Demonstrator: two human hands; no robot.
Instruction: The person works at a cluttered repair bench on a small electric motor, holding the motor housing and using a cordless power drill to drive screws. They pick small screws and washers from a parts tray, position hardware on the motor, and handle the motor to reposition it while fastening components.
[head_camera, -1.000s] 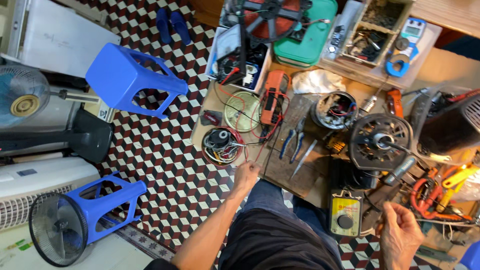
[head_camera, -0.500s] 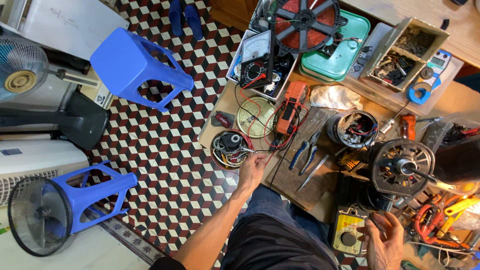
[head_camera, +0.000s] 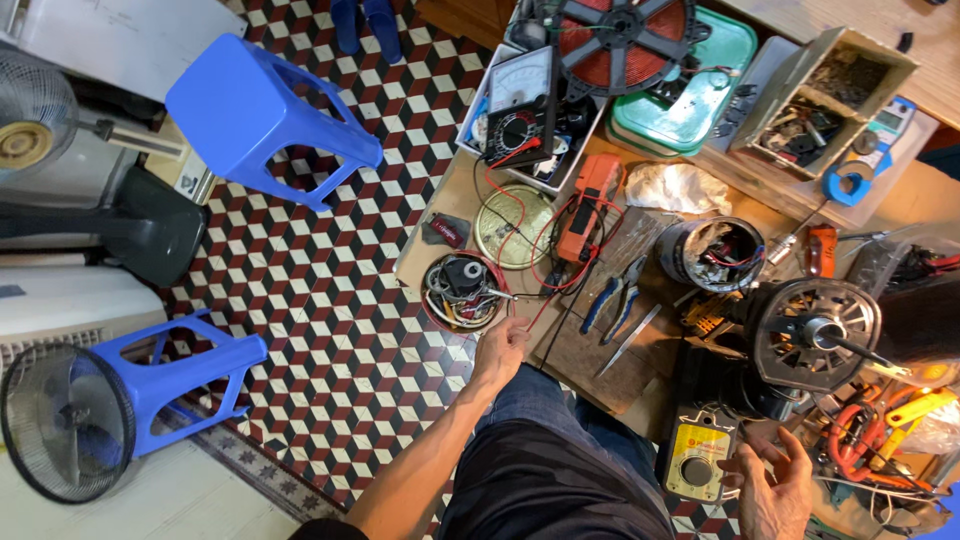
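Your left hand (head_camera: 497, 345) sits at the near edge of the table (head_camera: 430, 250), fingers curled, pinching a thin red wire (head_camera: 535, 310) just beside the round coil of wires (head_camera: 462, 291). Your right hand (head_camera: 770, 485) is half open at the near right edge, fingers loosely spread and touching the yellow meter (head_camera: 697, 463), with the fan motor (head_camera: 815, 335) just behind it. Blue-handled pliers (head_camera: 612, 297) lie on the wooden board (head_camera: 600, 345) between your hands.
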